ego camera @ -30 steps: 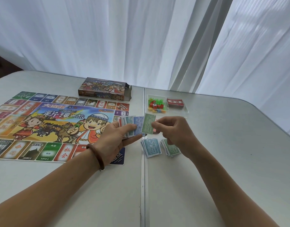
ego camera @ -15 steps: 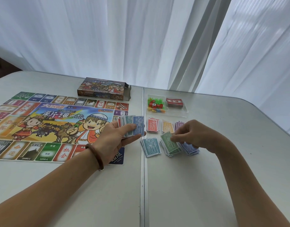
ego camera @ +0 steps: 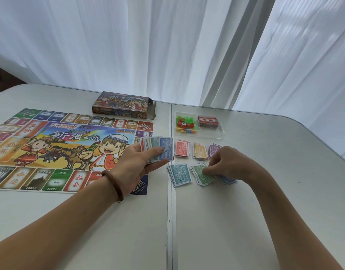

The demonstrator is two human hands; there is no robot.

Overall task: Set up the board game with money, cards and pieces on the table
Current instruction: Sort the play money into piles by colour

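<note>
Banknotes (ego camera: 161, 150) fanned in left hand (ego camera: 137, 165) grip; right hand (ego camera: 229, 162) grip pinches green pile (ego camera: 200, 175).

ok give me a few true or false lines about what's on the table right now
1. The left hand holds a fan of bills. True.
2. The box lies on the board. False: it lies on the table, behind the board.
3. The right hand pinches the green pile. True.
4. The tray is empty. False: it holds pieces and a red deck.
</note>
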